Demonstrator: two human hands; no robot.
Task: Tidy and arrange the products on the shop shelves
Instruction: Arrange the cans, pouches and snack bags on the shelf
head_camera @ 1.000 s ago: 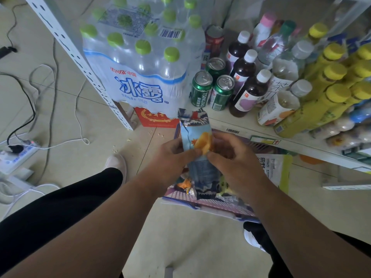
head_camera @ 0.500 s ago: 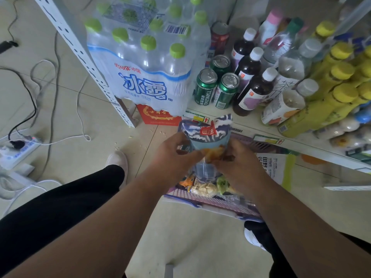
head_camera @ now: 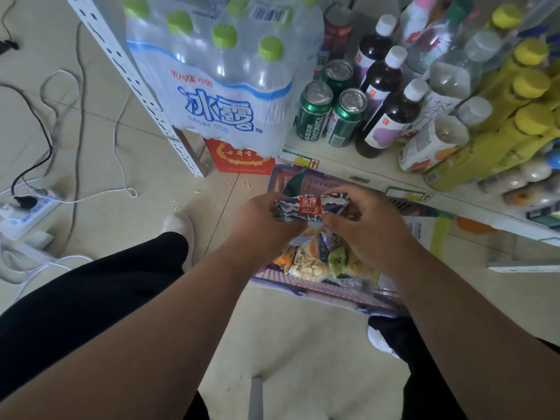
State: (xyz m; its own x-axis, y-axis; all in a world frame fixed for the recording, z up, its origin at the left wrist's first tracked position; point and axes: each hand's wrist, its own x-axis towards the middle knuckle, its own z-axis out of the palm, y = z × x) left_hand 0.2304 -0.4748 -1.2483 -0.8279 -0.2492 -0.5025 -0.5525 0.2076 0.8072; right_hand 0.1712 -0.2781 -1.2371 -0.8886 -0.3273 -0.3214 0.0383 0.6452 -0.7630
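From the head camera, looking down, both hands meet over a purple basket (head_camera: 274, 284) on the floor. The left hand (head_camera: 260, 222) and the right hand (head_camera: 368, 225) each pinch an end of a blue-and-white snack packet (head_camera: 310, 207) with a red label, holding it level just above the basket's other snacks (pale and green packets, too blurred to name). The basket sits against the front edge of the low shelf (head_camera: 357, 163). On that shelf stand a wrapped pack of water bottles (head_camera: 224, 86) with green caps, green cans (head_camera: 330, 113) just beside it, dark bottles with white caps (head_camera: 389, 115), then yellow-capped bottles (head_camera: 497, 140). A power strip (head_camera: 25, 209) and loose cables lie on the floor to the left.
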